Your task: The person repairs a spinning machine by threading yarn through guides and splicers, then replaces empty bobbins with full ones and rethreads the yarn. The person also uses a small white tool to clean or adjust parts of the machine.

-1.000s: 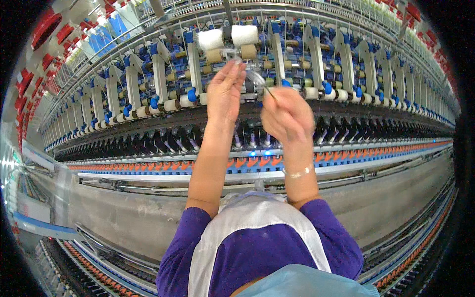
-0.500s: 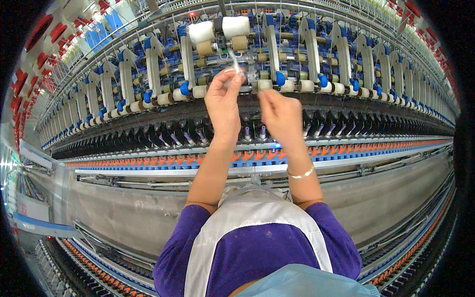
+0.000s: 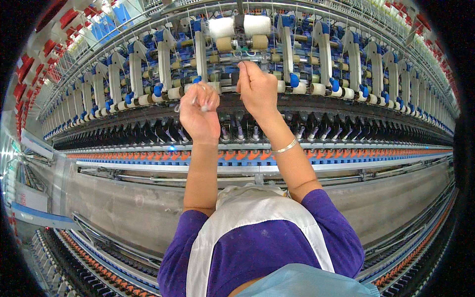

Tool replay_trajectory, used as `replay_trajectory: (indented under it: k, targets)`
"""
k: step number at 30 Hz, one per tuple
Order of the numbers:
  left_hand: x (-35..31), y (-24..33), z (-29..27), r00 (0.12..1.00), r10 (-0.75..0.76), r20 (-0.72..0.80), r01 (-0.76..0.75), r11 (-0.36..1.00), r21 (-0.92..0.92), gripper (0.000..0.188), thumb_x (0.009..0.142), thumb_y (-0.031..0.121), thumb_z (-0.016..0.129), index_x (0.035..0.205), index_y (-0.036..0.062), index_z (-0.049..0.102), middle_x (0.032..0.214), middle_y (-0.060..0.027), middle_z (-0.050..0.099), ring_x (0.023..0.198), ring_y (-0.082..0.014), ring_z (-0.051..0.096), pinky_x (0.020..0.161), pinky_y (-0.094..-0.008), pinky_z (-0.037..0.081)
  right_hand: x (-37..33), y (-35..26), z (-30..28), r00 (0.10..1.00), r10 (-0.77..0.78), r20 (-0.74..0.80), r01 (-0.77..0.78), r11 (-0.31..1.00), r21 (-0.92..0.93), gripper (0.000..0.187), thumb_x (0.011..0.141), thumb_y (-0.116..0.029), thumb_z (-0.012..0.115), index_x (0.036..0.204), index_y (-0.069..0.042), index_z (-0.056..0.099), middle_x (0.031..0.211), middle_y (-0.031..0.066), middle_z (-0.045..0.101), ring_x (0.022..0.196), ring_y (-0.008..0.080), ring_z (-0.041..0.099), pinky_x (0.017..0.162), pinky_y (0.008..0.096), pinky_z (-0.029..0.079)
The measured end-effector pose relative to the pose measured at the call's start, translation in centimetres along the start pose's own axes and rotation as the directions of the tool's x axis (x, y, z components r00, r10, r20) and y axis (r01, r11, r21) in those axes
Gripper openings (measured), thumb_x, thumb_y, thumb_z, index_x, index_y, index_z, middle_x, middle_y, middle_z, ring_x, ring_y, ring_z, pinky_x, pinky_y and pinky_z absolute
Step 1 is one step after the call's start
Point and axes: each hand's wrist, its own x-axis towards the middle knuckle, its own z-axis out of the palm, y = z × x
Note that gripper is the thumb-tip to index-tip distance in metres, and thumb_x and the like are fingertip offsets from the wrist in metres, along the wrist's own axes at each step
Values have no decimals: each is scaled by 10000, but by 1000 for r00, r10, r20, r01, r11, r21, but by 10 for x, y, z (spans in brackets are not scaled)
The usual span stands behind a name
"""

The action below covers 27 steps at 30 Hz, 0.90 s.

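Observation:
My left hand is closed with its fingers curled in front of the row of rollers. A wisp of white fibre sticks out between those fingers. My right hand is pinched, thumb and forefinger tips together, at the rollers below a raised pressure arm; whatever is in the pinch is too small to make out. That arm carries two fat white rollers with two tan rollers beneath them, just beyond my right fingertips.
The spinning frame stretches to both sides, with grey pressure arms tipped in blue. Below run purple-topped spindles and an orange-and-blue rail. Red-and-white bobbins hang at the upper left. Another machine row stands behind me.
My left hand has dropped away from the raised arm, taking the white fibre down and left. My right hand has moved up and left to the rollers under that arm.

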Motion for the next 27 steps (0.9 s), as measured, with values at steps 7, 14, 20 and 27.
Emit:
replay_trajectory:
  k: [7,14,20,27]
  targets:
    - [2,1,-8,996,-76,-51,84,979,185,375,989,274,438,674,79,382,599,5,347,517,-83,305,469,-244,223,13,-9,19,996,9,-86,-13,999,-45,186,940,-132,494,897,3,616,478,56,546,425,130,575,374,275,410]
    - [4,-11,-12,999,16,-31,-7,958,287,283,982,238,469,770,52,471,654,-8,425,566,-87,361,509,-225,272,19,-20,2,848,480,224,-506,613,606,206,935,-155,512,862,-3,631,516,54,568,391,104,522,338,229,363]
    - [5,-14,-20,997,31,-66,-8,946,323,195,951,210,539,926,18,566,754,-25,559,634,-82,477,537,-205,338,20,-17,16,968,-204,-149,126,902,-413,183,899,-140,536,840,1,636,494,53,550,382,121,527,338,261,374]
    - [4,-17,-26,994,37,-99,-5,951,308,193,937,197,567,944,7,595,731,-19,564,606,-68,478,521,-198,358,27,-29,-13,705,453,545,-581,-71,811,214,909,-144,517,861,35,623,478,20,501,336,71,399,314,203,275]
